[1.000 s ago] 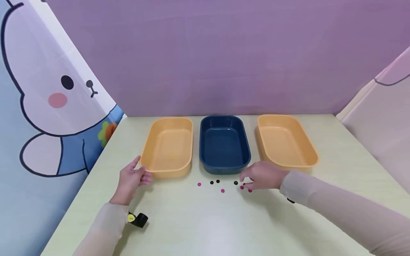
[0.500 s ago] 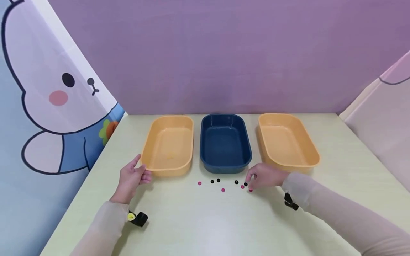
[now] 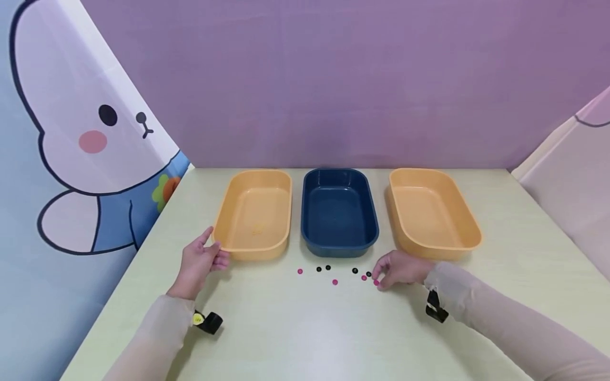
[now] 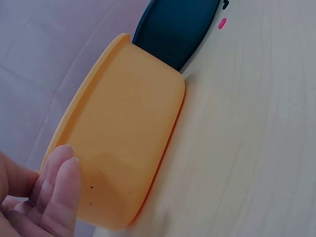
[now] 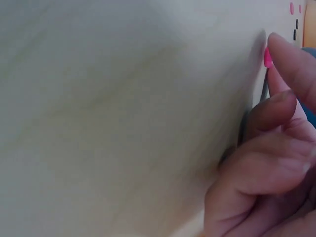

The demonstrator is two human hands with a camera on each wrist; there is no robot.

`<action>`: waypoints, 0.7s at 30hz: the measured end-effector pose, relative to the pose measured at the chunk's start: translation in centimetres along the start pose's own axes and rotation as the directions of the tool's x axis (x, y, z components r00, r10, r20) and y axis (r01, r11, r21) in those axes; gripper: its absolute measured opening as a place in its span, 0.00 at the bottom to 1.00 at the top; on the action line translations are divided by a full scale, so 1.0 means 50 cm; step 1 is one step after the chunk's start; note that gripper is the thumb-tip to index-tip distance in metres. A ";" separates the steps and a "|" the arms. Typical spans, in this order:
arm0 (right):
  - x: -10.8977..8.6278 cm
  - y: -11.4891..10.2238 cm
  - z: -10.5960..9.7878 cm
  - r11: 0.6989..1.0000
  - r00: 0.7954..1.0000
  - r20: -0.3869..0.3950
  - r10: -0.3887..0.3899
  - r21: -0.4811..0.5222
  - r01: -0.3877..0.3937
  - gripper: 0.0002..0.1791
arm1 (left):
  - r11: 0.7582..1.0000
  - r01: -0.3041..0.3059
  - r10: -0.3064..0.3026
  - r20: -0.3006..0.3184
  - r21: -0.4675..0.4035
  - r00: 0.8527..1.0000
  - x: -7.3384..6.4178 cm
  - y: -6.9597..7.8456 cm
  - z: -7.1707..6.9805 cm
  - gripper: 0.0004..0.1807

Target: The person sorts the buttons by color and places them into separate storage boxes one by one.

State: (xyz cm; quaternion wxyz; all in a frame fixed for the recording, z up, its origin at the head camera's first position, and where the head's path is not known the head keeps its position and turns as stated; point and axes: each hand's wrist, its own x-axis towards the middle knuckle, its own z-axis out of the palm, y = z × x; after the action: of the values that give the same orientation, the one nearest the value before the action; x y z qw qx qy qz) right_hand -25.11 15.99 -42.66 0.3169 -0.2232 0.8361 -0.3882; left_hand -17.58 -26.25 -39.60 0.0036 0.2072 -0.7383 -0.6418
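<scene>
My left hand (image 3: 197, 263) holds the near left corner of the left yellow-orange plastic tray (image 3: 251, 248), with fingers against its outer wall (image 4: 123, 118) in the left wrist view. Just in front of the right-hand tray, my right hand (image 3: 400, 268) has its thumb and index finger at either side of a pink button (image 3: 376, 282), low at the tabletop. In the right wrist view this pink button (image 5: 268, 58) shows between the two fingertips. Close by lie a black button (image 3: 369, 274), another pink button (image 3: 364, 278) and a black one (image 3: 355, 271).
A dark blue tray (image 3: 340, 250) stands between the left tray and a second yellow-orange tray (image 3: 438, 250). Left of the right hand lie two black buttons (image 3: 319, 269) and two pink ones, one at the front (image 3: 335, 282). A purple cloth backdrop (image 3: 333, 79) rises behind.
My right hand has drawn slightly back and to the right, its thumb and index finger coming around the rightmost pink button. The left hand keeps its place on the tray.
</scene>
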 end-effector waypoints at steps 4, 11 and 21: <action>0.001 0.003 0.002 1.000 1.000 -0.013 -0.021 0.009 0.021 0.08 | 1.000 0.005 -0.005 0.001 -0.006 1.000 0.002 0.001 0.002 0.33; 0.001 -0.004 0.008 1.000 0.999 -0.035 0.000 -0.030 -0.001 0.09 | 1.000 -0.005 0.005 -0.004 0.000 1.000 0.003 -0.001 0.003 0.33; 0.002 -0.004 0.012 0.999 0.999 -0.039 -0.016 -0.039 0.014 0.09 | 1.000 -0.005 0.005 -0.014 0.001 1.000 0.003 -0.002 0.004 0.33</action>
State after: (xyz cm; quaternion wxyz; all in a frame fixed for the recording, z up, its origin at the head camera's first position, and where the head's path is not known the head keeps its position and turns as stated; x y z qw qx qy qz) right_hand -24.75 15.51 -42.86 0.2928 -0.2279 0.8479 -0.3787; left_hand -17.75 -26.11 -39.77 0.0100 0.2099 -0.7392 -0.6399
